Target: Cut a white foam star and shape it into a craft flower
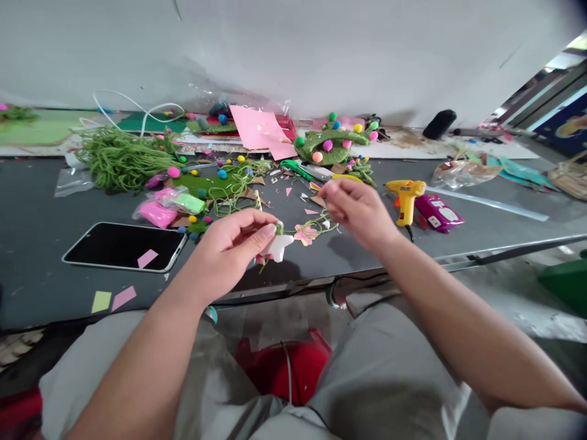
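My left hand [236, 247] pinches a white petal-shaped cutout [279, 245] between thumb and fingers. A bit of green yarn [279, 228] sits against it at the thumb tip. My right hand [353, 208] is raised to the right of it with thumb and fingers pressed together; what they hold, if anything, is too small to make out. Between the hands a pink paper flower [305, 234] lies on the grey table, with thin green yarn running near it. Behind my right hand are green-handled scissors [298, 170].
A yellow glue gun [406, 198] stands at right beside a purple packet [438, 214]. To the left are a phone [126, 246], bagged pink clay [158, 214] and a green yarn heap [126, 159]. A green yarn wreath [334, 146] with pompoms and pink paper [259, 131] lie behind.
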`<control>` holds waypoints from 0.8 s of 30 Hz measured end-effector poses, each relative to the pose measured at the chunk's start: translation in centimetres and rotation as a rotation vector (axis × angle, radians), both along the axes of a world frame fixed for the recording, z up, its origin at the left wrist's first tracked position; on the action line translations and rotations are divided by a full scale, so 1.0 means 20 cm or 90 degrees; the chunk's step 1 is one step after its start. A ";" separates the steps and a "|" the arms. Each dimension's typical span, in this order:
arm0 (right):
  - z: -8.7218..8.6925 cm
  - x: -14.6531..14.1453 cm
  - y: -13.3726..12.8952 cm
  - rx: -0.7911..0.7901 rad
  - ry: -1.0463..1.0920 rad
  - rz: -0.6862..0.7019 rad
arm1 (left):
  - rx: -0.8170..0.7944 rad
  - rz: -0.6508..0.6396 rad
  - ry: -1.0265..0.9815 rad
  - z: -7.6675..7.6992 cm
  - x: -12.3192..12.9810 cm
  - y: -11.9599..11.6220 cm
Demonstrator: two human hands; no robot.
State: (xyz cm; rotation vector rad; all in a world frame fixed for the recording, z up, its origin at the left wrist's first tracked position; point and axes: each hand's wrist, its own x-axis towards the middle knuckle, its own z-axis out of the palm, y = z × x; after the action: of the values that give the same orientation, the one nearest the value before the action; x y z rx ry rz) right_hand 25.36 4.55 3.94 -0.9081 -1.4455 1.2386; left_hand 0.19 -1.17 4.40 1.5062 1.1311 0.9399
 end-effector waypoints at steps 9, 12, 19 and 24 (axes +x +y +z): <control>-0.05 0.36 0.25 -0.021 0.014 -0.380 | 0.049 -0.013 0.260 -0.04 -0.02 0.01; -0.08 0.34 0.23 0.049 -0.095 -0.422 | 0.067 0.014 0.285 -0.05 -0.04 0.01; -0.07 0.33 0.15 0.099 -0.370 -0.228 | 0.078 0.035 0.242 -0.05 -0.03 0.02; -0.03 0.30 0.11 0.149 -0.407 -0.205 | 0.076 0.062 0.175 -0.06 -0.02 0.02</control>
State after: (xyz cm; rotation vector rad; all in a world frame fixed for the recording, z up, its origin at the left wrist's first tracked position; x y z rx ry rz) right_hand 31.28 6.75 3.26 -1.3814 -1.7938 0.5391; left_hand -0.14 -0.69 3.21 1.7285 1.3760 0.8970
